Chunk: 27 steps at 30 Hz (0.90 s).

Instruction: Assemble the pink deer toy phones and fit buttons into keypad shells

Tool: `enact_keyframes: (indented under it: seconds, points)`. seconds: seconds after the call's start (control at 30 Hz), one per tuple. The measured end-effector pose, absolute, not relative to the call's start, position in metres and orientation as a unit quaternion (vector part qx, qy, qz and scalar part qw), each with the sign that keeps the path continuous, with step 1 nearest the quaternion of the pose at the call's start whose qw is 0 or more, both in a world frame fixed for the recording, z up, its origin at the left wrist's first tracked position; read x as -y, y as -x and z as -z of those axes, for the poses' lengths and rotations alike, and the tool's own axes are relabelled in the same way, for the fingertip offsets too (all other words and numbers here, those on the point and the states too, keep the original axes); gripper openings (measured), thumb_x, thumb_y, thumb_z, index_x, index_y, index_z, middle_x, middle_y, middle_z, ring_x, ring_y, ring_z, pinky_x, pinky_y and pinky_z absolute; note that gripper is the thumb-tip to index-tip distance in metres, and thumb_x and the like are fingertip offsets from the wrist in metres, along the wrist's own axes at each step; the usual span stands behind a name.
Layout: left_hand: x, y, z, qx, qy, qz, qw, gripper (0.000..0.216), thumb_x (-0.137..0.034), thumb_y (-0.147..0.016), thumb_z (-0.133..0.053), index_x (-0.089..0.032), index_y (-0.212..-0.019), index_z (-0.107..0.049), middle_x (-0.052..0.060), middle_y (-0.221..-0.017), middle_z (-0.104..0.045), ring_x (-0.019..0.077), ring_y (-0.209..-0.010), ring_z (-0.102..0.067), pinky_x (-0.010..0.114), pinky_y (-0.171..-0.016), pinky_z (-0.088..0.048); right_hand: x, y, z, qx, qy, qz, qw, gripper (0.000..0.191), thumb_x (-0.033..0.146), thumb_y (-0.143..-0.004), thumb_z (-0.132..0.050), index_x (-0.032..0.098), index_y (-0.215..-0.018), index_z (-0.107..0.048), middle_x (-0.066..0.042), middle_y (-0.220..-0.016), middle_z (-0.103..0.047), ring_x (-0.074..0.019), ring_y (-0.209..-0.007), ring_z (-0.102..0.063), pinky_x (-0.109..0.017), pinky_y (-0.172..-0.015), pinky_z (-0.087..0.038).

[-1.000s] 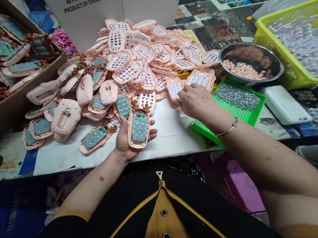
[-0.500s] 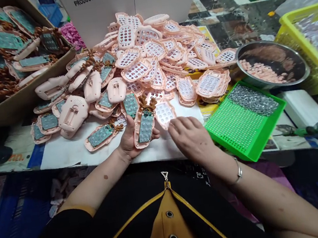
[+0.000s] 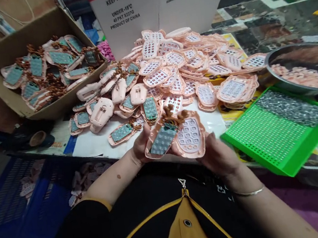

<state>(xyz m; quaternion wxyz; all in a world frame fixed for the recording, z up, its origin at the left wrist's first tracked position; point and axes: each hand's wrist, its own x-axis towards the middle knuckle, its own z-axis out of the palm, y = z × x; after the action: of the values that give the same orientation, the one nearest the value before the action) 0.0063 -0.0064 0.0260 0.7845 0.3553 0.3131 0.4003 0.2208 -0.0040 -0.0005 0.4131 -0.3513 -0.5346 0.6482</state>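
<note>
My left hand point(image 3: 143, 145) is closed around a pink toy phone half point(image 3: 162, 140) with a teal keypad sheet and brown antlers at its top. In my right hand point(image 3: 218, 152) is a pink toy phone cover point(image 3: 190, 136), its inside with key openings turned up. The two parts are side by side, edges touching or overlapping, above the front of the table. Behind them lies a heap of similar pink covers point(image 3: 174, 59). To its left are several halves with keypads, some back side up, such as the pink back shell point(image 3: 101, 113).
An open cardboard box point(image 3: 64, 98) of antlered halves stands at left. A printed white carton point(image 3: 159, 16) rises behind the heap. At right are a green perforated tray point(image 3: 254, 145) with small metal screws and a steel bowl point(image 3: 288, 53) of small pink pieces. Blue crates point(image 3: 0, 212) sit below.
My right hand has lifted the cover from the table and brought it beside the half in my left hand. The camera view has swung left, showing more of the cardboard box.
</note>
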Motion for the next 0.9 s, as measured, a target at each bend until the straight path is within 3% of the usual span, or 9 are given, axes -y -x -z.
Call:
enact_keyframes:
  seconds: [0.13,0.3,0.43,0.57,0.7,0.8,0.9]
  points:
    - [0.006,-0.006,-0.027,-0.305,-0.388,-0.371,0.786,0.090,-0.096,-0.054,-0.061,-0.015,-0.093,-0.074,0.013,-0.072,-0.074,0.0349,-0.079,-0.074,0.050,-0.087,-0.056,0.009,-0.203,0.001,0.471,0.307,-0.730,0.389,0.067,0.079,-0.083,-0.051,0.030,-0.128,-0.057,-0.012,-0.121,-0.071,-0.0307,-0.125,-0.064,-0.046,-0.097,-0.058]
    - [0.003,-0.005,-0.031,-0.307,-0.409,-0.351,0.784,0.086,-0.095,-0.061,-0.057,-0.016,-0.089,-0.075,0.016,-0.079,-0.076,0.0407,-0.104,-0.072,0.051,-0.092,-0.055,0.008,-0.199,-0.004,0.439,0.274,-0.772,0.368,0.072,0.089,-0.077,-0.049,0.027,-0.112,-0.062,-0.011,-0.103,-0.073,-0.0284,-0.097,-0.070,-0.045,-0.087,-0.060]
    - [0.001,-0.008,-0.032,-0.320,-0.402,-0.364,0.777,0.081,-0.092,-0.059,-0.065,-0.014,-0.078,-0.074,0.016,-0.076,-0.075,0.0375,-0.091,-0.075,0.048,-0.088,-0.057,0.007,-0.200,0.001,0.421,0.278,-0.768,0.394,0.064,0.080,-0.077,-0.063,0.026,-0.112,-0.061,-0.009,-0.108,-0.073,-0.0248,-0.095,-0.071,-0.045,-0.092,-0.059]
    - [0.000,-0.015,-0.032,-0.368,-0.361,-0.502,0.695,0.073,-0.080,-0.064,-0.074,-0.016,-0.100,-0.073,0.011,-0.090,-0.078,0.0259,-0.076,-0.074,0.043,-0.082,-0.058,0.007,-0.192,0.006,0.321,0.302,-0.766,0.468,0.062,0.063,-0.071,-0.081,0.029,-0.119,-0.063,-0.005,-0.114,-0.074,-0.0215,-0.098,-0.072,-0.040,-0.092,-0.060]
    - [0.001,-0.025,-0.034,-0.413,-0.326,-0.586,0.616,0.065,-0.059,-0.065,-0.087,-0.020,-0.113,-0.068,0.011,-0.126,-0.073,0.0223,-0.098,-0.073,0.034,-0.087,-0.057,0.008,-0.175,0.002,0.276,0.297,-0.774,0.486,0.057,0.049,-0.062,-0.092,0.029,-0.111,-0.071,-0.002,-0.113,-0.076,-0.0191,-0.099,-0.072,-0.034,-0.093,-0.058]
    - [0.001,-0.032,-0.033,-0.414,-0.348,-0.578,0.612,0.070,-0.054,-0.059,-0.093,-0.020,-0.114,-0.065,0.011,-0.128,-0.070,0.0245,-0.112,-0.068,0.031,-0.090,-0.055,0.008,-0.165,-0.002,0.294,0.287,-0.764,0.497,0.060,0.042,-0.062,-0.093,0.028,-0.116,-0.071,-0.003,-0.120,-0.075,-0.0196,-0.103,-0.071,-0.035,-0.096,-0.058]
    - [0.001,-0.035,-0.031,-0.423,-0.371,-0.561,0.608,0.077,-0.056,-0.057,-0.093,-0.022,-0.119,-0.064,0.010,-0.125,-0.070,0.0211,-0.105,-0.068,0.025,-0.080,-0.055,0.008,-0.162,-0.001,0.313,0.302,-0.756,0.489,0.068,0.041,-0.063,-0.093,0.028,-0.125,-0.067,-0.004,-0.113,-0.076,-0.0191,-0.096,-0.070,-0.035,-0.086,-0.060]
